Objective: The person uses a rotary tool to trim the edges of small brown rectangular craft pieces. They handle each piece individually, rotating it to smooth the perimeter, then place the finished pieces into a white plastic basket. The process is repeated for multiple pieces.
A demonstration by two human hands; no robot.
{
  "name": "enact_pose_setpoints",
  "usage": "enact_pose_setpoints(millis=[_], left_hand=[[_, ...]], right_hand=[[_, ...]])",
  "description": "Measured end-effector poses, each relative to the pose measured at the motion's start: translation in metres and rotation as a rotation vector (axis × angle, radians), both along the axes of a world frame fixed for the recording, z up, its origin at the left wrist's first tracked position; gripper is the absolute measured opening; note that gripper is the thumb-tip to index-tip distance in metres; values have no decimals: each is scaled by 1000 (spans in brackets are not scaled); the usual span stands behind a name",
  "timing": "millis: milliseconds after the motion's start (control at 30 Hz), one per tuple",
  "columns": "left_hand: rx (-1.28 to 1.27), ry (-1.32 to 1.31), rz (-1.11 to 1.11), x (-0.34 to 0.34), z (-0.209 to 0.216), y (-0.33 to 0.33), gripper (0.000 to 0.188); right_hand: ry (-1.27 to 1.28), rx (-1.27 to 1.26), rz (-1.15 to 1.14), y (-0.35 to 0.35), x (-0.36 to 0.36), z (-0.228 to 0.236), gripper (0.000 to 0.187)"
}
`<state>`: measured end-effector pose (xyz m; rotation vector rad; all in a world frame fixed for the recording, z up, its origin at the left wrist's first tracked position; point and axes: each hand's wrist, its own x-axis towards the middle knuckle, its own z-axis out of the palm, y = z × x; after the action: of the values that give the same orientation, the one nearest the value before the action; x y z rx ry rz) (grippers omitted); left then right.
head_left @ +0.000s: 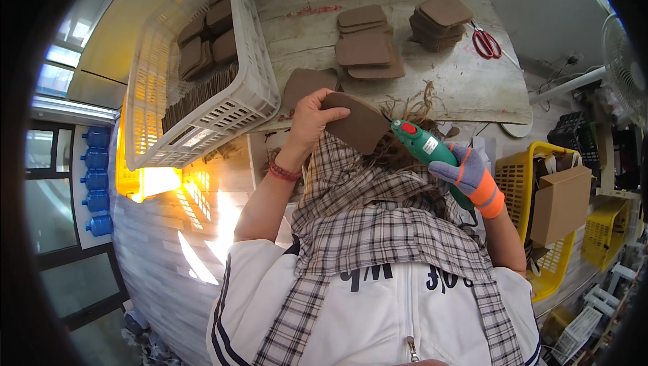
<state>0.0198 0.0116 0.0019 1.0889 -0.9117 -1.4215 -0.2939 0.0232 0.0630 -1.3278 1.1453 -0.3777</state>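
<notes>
Fingers (335, 113) of the bare left hand (308, 121) pinch the flat brown rounded-corner fibre pad (361, 123), held near the chest, long axis slanting near-right. Large items: white plastic lattice crate (246, 89), far left; worn pale tabletop (445, 86) with stacked brown pads (368, 45). Smaller: gloved right hand (472, 175) clenched round the green handheld power tool (425, 146), its tip meeting the pad's right edge. Smallest: red-handled scissors (484, 42), far right.

Small workshop: worn workbench (432, 89), stacked brown pieces (368, 45), plastic crates (202, 96).
</notes>
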Motion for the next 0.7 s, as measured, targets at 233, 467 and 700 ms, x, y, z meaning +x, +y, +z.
enact_pose_setpoints(millis=[233, 467, 700], left_hand=[[47, -108, -109, -10, 12, 3, 16], [63, -187, -259, -18, 15, 2, 17], [62, -321, -404, -13, 11, -2, 19]], right_hand=[[24, -12, 24, 2, 0, -1, 38], [17, 23, 49, 0, 6, 0, 38], [-19, 4, 107, -11, 19, -1, 40]])
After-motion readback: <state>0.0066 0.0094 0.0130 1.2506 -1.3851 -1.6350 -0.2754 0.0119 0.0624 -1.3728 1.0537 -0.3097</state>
